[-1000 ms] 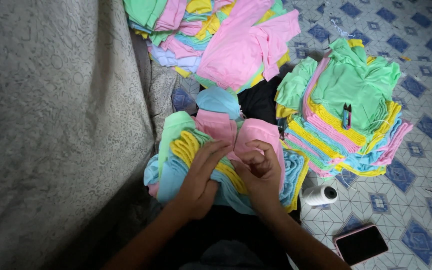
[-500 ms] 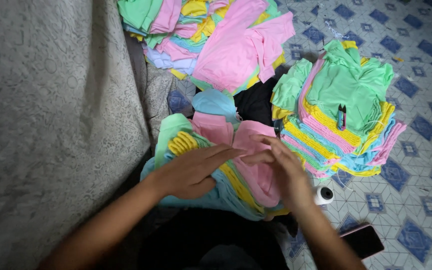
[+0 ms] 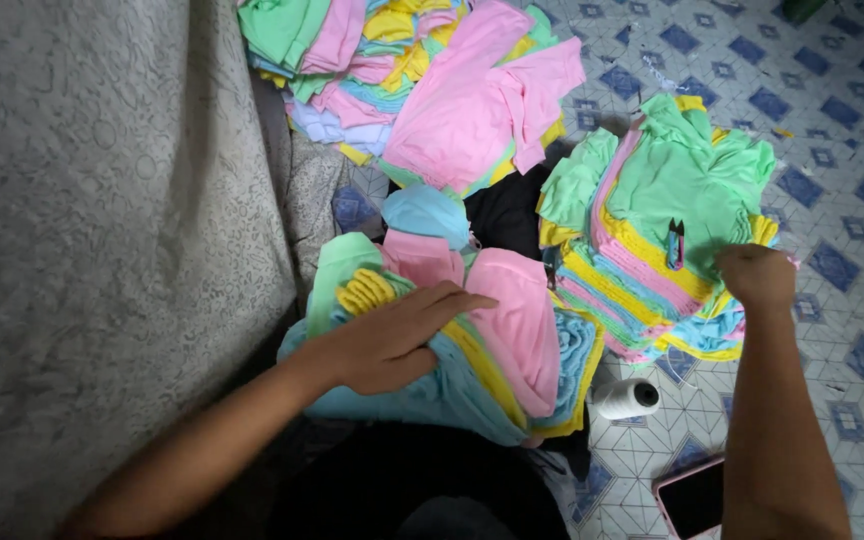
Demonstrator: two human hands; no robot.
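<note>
Now the left hand (image 3: 392,340) lies flat, fingers spread, on the pink garment (image 3: 512,320); right hand (image 3: 757,275), loosely curled, empty, reaches beside the thread snips (image 3: 675,243) on the green stack (image 3: 687,180).

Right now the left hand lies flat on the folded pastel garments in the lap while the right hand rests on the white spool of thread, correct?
Not quite. The head view shows the right hand on the side stack of pastel garments, near the small thread snips; the white spool of thread lies untouched on the floor. The left hand does lie flat on the folded pastel garments in the lap.
</note>
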